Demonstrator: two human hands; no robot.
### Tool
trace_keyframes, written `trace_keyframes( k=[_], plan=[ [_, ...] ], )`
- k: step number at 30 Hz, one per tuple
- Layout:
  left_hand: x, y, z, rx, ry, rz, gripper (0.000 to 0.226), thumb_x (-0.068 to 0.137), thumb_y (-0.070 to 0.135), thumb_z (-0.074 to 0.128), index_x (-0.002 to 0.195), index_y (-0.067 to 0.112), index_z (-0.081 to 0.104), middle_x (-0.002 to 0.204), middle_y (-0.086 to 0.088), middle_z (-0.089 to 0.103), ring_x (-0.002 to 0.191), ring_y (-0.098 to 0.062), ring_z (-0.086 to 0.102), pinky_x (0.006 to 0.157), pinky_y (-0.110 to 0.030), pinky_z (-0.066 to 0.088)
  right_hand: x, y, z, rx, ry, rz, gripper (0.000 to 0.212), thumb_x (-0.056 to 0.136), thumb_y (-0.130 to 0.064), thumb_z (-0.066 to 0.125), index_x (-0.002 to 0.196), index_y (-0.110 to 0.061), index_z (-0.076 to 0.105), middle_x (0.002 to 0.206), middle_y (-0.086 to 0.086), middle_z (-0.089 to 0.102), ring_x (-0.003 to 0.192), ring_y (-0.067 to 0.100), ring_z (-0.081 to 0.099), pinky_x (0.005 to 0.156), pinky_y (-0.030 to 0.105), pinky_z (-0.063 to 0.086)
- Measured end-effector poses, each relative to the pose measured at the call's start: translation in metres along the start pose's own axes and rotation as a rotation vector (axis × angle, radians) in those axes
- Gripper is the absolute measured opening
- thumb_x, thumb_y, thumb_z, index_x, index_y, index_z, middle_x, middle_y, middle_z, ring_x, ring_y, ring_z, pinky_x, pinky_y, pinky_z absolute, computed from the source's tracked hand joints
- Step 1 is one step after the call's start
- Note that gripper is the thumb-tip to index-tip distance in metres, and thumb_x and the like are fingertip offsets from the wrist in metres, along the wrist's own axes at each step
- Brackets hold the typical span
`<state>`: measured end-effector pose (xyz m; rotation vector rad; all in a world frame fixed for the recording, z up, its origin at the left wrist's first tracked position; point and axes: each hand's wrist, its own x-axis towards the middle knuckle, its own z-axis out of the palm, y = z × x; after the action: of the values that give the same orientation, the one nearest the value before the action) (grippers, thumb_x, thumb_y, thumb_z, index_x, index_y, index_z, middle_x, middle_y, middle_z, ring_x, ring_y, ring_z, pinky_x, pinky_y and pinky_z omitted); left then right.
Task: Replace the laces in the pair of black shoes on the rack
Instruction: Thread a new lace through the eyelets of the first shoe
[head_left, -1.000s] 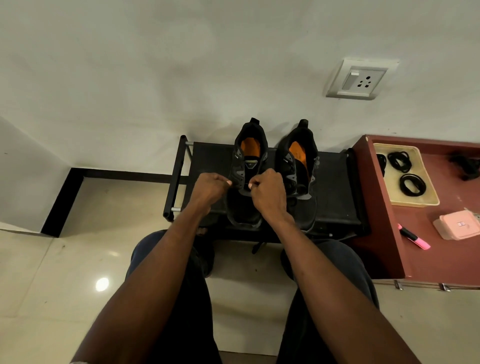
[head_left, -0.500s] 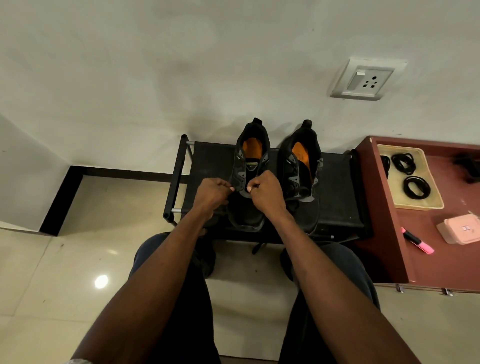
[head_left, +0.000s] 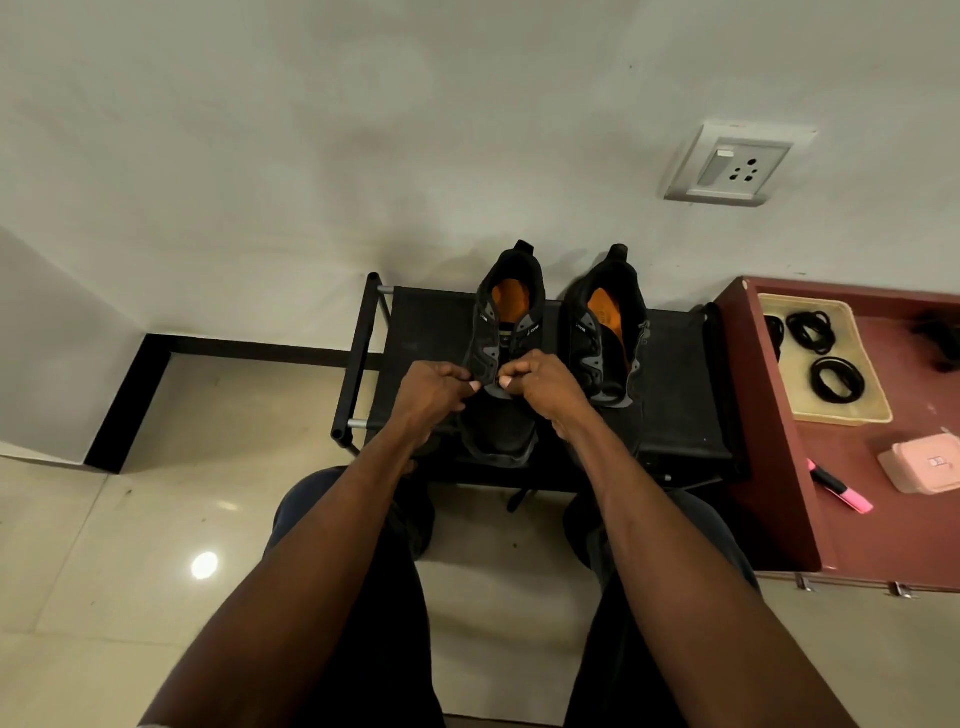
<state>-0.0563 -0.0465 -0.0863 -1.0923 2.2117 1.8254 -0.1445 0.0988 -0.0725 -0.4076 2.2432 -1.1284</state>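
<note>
Both hands, left hand (head_left: 434, 387) and right hand (head_left: 545, 382), have edged closer, pinching the left shoe (head_left: 503, 364) eyelets mid-rack (head_left: 426, 322); lacing continues.

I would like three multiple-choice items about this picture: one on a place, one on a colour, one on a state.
1. Where does the beige tray lie?
A. on the red-brown cabinet
B. on the floor
C. on the rack

2. What colour are the shoes' insoles?
A. white
B. orange
C. green

3. What are both hands doing?
A. hanging idle
B. lifting the right shoe
C. pinching at the left shoe's eyelets

Answers:
1. A, the tray rests on the cabinet beside the rack.
2. B, the insoles are orange.
3. C, the left hand and right hand pinch at the left shoe.
</note>
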Motion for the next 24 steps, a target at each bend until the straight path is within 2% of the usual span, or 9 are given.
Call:
trace_keyframes(
  k=[2,5,8,14,17,20,22,24],
  plan=[
    [0.001,-0.002,0.000,0.005,0.003,-0.007,0.025,0.089,0.015,0.073,0.113,0.009,0.072,0.106,-0.007,0.072,0.094,-0.018,0.070,0.086,-0.034,0.059,0.002,0.000,0.003,-0.009,0.012,0.008,0.014,0.093,-0.002,0.064,0.101,-0.004,0.076,0.103,0.001,0.054,0.096,0.013,0.052,0.080,0.023,0.037],
    [0.002,-0.003,0.000,0.026,0.009,-0.005,0.026,0.089,0.017,0.074,0.113,0.009,0.072,0.104,-0.006,0.073,0.092,-0.018,0.071,0.087,-0.036,0.060,0.002,-0.002,0.009,-0.009,0.067,-0.008,0.014,0.094,-0.003,0.065,0.101,0.000,0.075,0.083,-0.008,0.052,0.079,0.007,0.051,0.069,0.022,0.038],
    [0.002,-0.003,-0.001,0.044,0.007,-0.005,0.027,0.089,0.019,0.074,0.114,0.010,0.072,0.104,-0.006,0.073,0.090,-0.018,0.071,0.086,-0.034,0.060,0.003,-0.003,0.013,-0.029,0.103,-0.026,0.014,0.093,-0.004,0.065,0.094,0.004,0.075,0.071,-0.007,0.049,0.073,0.013,0.051,0.068,0.025,0.036],
    [0.000,-0.004,0.000,0.077,0.002,0.020,0.028,0.089,0.019,0.074,0.115,0.009,0.073,0.101,-0.006,0.075,0.090,-0.018,0.072,0.087,-0.038,0.060,0.006,-0.004,0.011,-0.074,0.038,0.017,0.014,0.092,-0.003,0.065,0.091,0.009,0.072,0.072,-0.004,0.046,0.078,0.017,0.050,0.066,0.027,0.035],
    [-0.001,-0.003,0.001,0.103,0.011,0.038,0.029,0.089,0.019,0.073,0.116,0.008,0.073,0.101,-0.007,0.075,0.089,-0.018,0.072,0.086,-0.037,0.060,0.007,-0.001,0.012,0.031,0.097,0.008,0.009,0.090,-0.002,0.068,0.092,0.004,0.074,0.075,-0.007,0.052,0.079,0.013,0.054,0.072,0.027,0.042],
    [-0.003,-0.003,0.001,0.123,0.013,0.052,0.028,0.089,0.021,0.074,0.114,0.008,0.073,0.100,-0.007,0.075,0.090,-0.018,0.072,0.088,-0.039,0.060,0.007,0.008,0.020,-0.038,0.215,-0.057,0.010,0.088,-0.009,0.073,0.097,-0.006,0.075,0.087,-0.006,0.056,0.080,0.007,0.054,0.068,0.010,0.040],
    [-0.006,-0.003,0.002,0.162,0.034,0.104,0.026,0.090,0.020,0.073,0.113,0.009,0.074,0.104,-0.004,0.075,0.091,-0.012,0.070,0.086,-0.027,0.058,0.008,0.013,0.025,-0.141,0.301,-0.108,0.008,0.088,-0.015,0.074,0.096,-0.013,0.075,0.103,0.002,0.050,0.092,0.011,0.049,0.072,0.012,0.036],
    [-0.012,-0.001,0.005,0.218,0.079,0.187,0.023,0.092,0.015,0.070,0.113,0.010,0.074,0.105,0.000,0.073,0.088,-0.003,0.065,0.076,-0.008,0.050,0.010,0.015,0.027,-0.213,0.292,-0.071,0.008,0.091,-0.018,0.070,0.098,-0.016,0.075,0.111,0.002,0.039,0.103,0.017,0.038,0.086,0.022,0.035]
  ],
)
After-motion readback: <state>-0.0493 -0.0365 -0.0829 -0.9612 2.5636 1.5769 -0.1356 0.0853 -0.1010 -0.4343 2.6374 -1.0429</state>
